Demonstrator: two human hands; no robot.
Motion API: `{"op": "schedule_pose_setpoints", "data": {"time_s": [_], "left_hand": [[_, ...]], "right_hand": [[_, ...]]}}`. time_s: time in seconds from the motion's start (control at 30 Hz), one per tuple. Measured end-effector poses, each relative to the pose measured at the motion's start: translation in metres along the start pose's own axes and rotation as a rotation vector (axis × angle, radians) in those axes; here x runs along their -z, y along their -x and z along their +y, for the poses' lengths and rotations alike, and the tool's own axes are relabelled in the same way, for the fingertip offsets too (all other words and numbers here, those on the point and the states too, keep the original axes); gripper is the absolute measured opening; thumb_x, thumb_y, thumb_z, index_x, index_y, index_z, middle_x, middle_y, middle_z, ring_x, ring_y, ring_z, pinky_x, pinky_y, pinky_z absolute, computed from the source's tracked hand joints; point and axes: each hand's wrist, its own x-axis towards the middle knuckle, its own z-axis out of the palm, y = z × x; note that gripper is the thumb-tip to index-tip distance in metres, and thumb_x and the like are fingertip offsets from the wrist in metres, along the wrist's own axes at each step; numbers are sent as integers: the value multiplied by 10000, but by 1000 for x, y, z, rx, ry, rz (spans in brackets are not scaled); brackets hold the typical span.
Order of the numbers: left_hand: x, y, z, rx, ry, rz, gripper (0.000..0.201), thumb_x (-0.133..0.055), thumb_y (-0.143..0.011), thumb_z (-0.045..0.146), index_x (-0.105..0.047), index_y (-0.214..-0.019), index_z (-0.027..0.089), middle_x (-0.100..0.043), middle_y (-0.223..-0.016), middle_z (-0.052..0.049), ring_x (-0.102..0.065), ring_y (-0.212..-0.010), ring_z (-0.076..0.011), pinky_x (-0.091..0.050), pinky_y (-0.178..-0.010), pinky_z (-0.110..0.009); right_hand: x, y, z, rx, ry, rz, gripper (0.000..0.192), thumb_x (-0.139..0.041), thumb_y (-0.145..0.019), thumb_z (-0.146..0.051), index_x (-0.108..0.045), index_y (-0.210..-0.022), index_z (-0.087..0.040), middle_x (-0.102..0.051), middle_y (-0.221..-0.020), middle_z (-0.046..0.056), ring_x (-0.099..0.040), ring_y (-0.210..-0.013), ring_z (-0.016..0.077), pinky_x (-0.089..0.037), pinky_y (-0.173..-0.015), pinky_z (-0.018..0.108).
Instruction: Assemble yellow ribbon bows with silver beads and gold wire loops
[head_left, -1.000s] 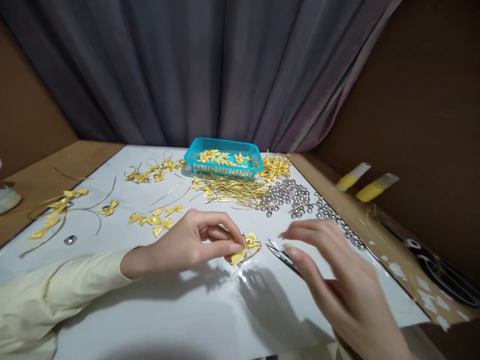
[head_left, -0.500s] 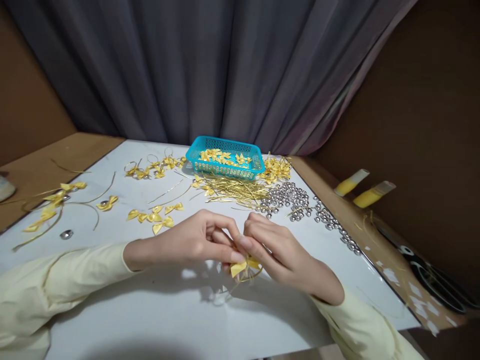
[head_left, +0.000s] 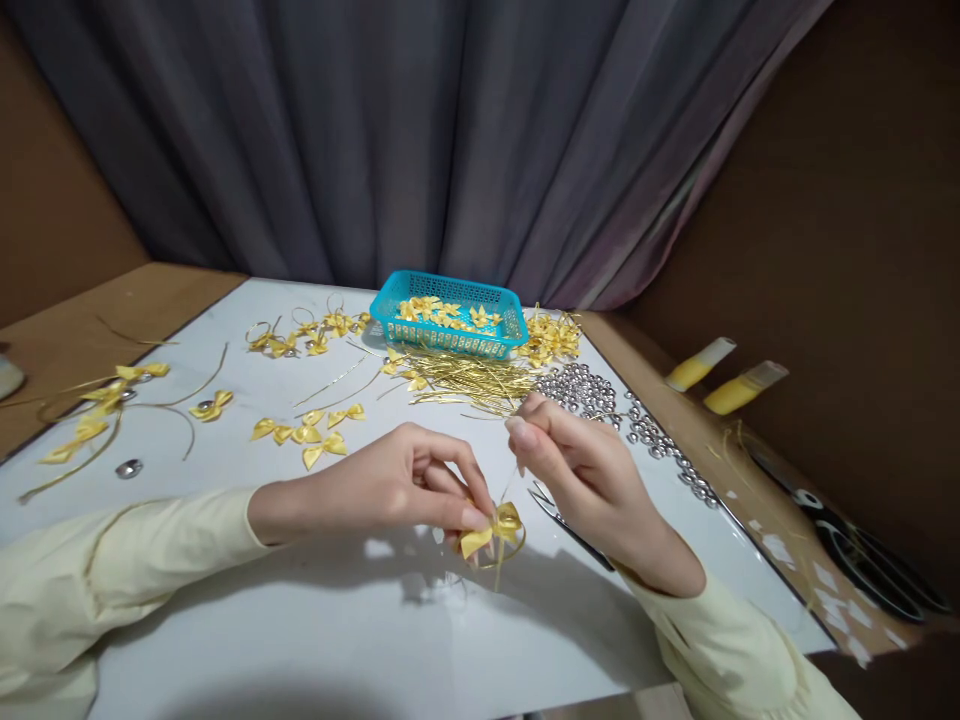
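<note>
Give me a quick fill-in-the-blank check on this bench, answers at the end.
1. The person's ____ hand pinches a yellow bow.
2. The big pile of silver pieces lies to the ____ of the gold strands.
3. The basket sits in ____ of the curtain.
4. At the right, there are ____ yellow tubes with clear ends.

Missing words: left; right; front; two.

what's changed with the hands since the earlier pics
The right hand came in leftward to the yellow bow, then drew up and back to the right; it now seems to pinch a thin thread that runs down toward the yellow bow. The left hand still pinches the yellow bow, and the blue basket stays put.
</note>
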Motion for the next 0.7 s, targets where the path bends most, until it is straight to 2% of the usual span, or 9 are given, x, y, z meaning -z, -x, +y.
{"op": "schedule_pose_setpoints", "data": {"time_s": [0.13, 0.2, 0.3, 0.4, 0.5, 0.57, 0.63, 0.7], "left_hand": [[-1, 2, 2, -24, -30, 44, 70, -692, -741, 185, -651, -751, 131, -673, -617, 1, -611, -567, -97, -422, -535, -169], [-1, 2, 1, -14, -49, 44, 92, -692, -743, 210, -651, -760, 130, -668, -604, 0, -599, -544, -97, -412, -519, -172], [0, 2, -1, -2, -58, 33, 110, -691, -748, 233, -651, -770, 132, -677, -614, -9, -608, -544, -107, -425, -521, -182], [-1, 2, -1, -15, -47, 23, 82, -685, -756, 212, -657, -773, 137, -690, -631, -13, -634, -585, -113, -448, -552, -183], [-1, 3, 0, -27, -18, 11, 64, -688, -757, 190, -662, -777, 135, -700, -639, -13, -645, -597, -105, -453, -565, -174], [-1, 2, 0, -14, 1, -7, 67, -690, -757, 187, -665, -788, 134, -709, -642, -18, -651, -585, -107, -458, -563, -177], [0, 1, 0, 6, 16, -33, 75, -692, -756, 193, -667, -796, 134, -714, -638, -21, -654, -569, -112, -468, -565, -186], [0, 1, 0, 26, 22, -46, 85, -699, -750, 204, -670, -789, 134, -712, -620, -17, -651, -554, -113, -466, -556, -186]], "right_hand": [[-1, 7, 5, -159, -195, -139, 466, -357, -920, -559, -460, -685, -170, -446, -631, -13, -413, -579, 99, -345, -563, 237], [-3, 10, 8, -223, -280, -194, 490, -400, -872, -620, -463, -689, -170, -450, -629, -18, -411, -568, 96, -346, -552, 231], [0, 11, 11, -291, -282, -199, 476, -391, -885, -604, -478, -715, -167, -475, -666, -11, -438, -604, 99, -369, -590, 229], [5, 10, 12, -356, -269, -249, 459, -307, -946, -528, -548, -819, -159, -545, -765, 19, -509, -730, 119, -410, -718, 247], [9, 10, 14, -447, -368, -437, 418, -289, -973, -457, -589, -985, -165, -610, -917, 48, -550, -878, 135, -415, -842, 279], [9, 11, 16, -486, -488, -564, 352, -368, -957, -432, -565, -1105, -181, -621, -1020, 53, -562, -951, 141, -415, -886, 296], [8, 13, 19, -485, -631, -669, 375, -454, -917, -442, -540, -1172, -181, -622, -1069, 66, -574, -978, 152, -429, -886, 306], [7, 13, 23, -473, -695, -729, 415, -513, -879, -459, -564, -1153, -153, -632, -1048, 83, -589, -939, 159, -448, -851, 301]]}}
